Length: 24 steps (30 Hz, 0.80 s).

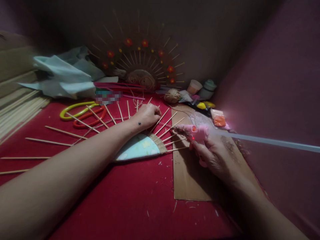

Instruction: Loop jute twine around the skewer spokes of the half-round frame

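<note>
My right hand (212, 153) is wrapped round a pink hot glue gun (201, 132) with a small red light lit. Its nozzle points left toward the sticks, and a long clear glue stick (270, 140) trails from its back. My left hand (148, 115) is closed over the fanned thin wooden sticks (172, 121), its fingertips partly hidden. Twine (110, 119) runs across the sticks to this hand and comes out on its right side. The sticks radiate from a half-round base with light-blue patterned fabric (138, 149) and a braided edge (158, 142). My left forearm covers part of it.
Under the glue gun lies a brown board (186, 180) on the red tabletop (120, 203). Yellow scissors handles (65, 111) and red ones (77, 124) lie left. Behind are a twine ball (172, 95), cup (194, 86), bottle (208, 89), pale-blue cloth (65, 76) and a flower-decorated stick fan (140, 56).
</note>
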### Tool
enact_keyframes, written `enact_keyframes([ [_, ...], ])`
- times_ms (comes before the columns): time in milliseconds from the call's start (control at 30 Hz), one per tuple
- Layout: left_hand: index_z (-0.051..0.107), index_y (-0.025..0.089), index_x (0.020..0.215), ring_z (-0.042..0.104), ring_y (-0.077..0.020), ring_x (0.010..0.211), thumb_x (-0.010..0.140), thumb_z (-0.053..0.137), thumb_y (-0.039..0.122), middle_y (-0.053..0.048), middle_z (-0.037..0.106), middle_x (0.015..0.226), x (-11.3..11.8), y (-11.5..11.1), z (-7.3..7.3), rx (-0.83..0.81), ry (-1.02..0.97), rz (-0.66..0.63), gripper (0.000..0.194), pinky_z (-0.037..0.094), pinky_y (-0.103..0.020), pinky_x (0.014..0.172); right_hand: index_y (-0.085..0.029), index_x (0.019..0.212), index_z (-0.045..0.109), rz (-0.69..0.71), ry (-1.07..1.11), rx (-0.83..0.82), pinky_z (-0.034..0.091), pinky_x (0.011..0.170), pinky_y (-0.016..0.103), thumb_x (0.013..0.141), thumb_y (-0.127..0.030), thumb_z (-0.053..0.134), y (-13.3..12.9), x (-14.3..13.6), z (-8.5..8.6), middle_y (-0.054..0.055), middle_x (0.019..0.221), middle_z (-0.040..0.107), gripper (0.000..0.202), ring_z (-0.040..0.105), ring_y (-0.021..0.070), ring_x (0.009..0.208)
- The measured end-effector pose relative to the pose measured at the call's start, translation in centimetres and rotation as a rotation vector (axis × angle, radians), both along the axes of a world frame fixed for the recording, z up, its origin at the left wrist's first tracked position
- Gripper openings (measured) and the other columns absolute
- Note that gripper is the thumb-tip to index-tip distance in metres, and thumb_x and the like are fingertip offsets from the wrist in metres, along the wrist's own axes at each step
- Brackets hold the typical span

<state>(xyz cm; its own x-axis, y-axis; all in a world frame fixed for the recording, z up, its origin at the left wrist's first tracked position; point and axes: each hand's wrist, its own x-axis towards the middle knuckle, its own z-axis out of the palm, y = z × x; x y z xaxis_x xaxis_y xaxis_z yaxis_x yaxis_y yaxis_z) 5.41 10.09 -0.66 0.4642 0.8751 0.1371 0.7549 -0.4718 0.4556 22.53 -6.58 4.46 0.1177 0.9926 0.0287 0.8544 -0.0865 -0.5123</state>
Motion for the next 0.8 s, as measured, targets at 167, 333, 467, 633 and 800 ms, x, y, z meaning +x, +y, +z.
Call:
enact_keyframes([
  [167, 0.075, 0.016, 0.091, 0.064, -0.0237, 0.088, 0.075, 0.053, 0.017, -0.010, 0.073, 0.090, -0.01, -0.01, -0.02, 0.007, 0.002, -0.001, 0.027, 0.043, -0.031, 0.080, -0.021, 0.073, 0.065, 0.020, -0.002, 0.045, 0.031, 0.034, 0.022, 0.084, -0.027, 0.051, 0.13, -0.07, -0.01, -0.003, 0.041, 0.049, 0.018, 0.046, 0.0114, 0.037],
  [333, 0.075, 0.016, 0.092, 0.064, -0.0231, 0.087, 0.075, 0.053, 0.017, -0.010, 0.073, 0.089, 0.07, -0.03, -0.03, 0.004, 0.002, 0.007, 0.028, 0.043, -0.030, 0.079, -0.020, 0.077, 0.066, 0.054, 0.029, -0.008, 0.037, 0.037, 0.022, 0.084, -0.023, 0.048, 0.19, 0.24, -0.40, -0.004, 0.040, 0.048, 0.019, 0.047, 0.0113, 0.037],
  [467, 0.075, 0.016, 0.092, 0.064, -0.0238, 0.088, 0.075, 0.052, 0.017, -0.010, 0.073, 0.090, 0.08, 0.02, -0.12, 0.010, 0.008, 0.005, 0.027, 0.043, -0.031, 0.079, -0.019, 0.080, 0.065, 0.043, 0.042, -0.021, 0.039, 0.038, 0.022, 0.084, -0.023, 0.047, 0.11, 0.26, -0.33, -0.004, 0.040, 0.047, 0.019, 0.047, 0.0118, 0.037],
  [633, 0.075, 0.016, 0.091, 0.064, -0.0235, 0.087, 0.075, 0.052, 0.017, -0.010, 0.073, 0.090, 0.01, 0.10, -0.20, 0.025, 0.012, -0.001, 0.027, 0.044, -0.031, 0.079, -0.021, 0.080, 0.066, 0.060, -0.006, 0.031, 0.036, 0.037, 0.024, 0.082, -0.026, 0.050, 0.06, 0.14, -0.16, -0.003, 0.041, 0.050, 0.018, 0.047, 0.0133, 0.037],
  [800, 0.075, 0.018, 0.091, 0.065, -0.0226, 0.087, 0.075, 0.053, 0.018, -0.008, 0.073, 0.089, -0.03, 0.14, -0.23, 0.027, 0.032, 0.009, 0.027, 0.045, -0.029, 0.079, -0.021, 0.082, 0.066, 0.042, 0.052, 0.029, 0.038, 0.038, 0.023, 0.082, -0.026, 0.049, 0.11, 0.31, -0.62, -0.003, 0.044, 0.051, 0.018, 0.047, 0.0125, 0.038],
])
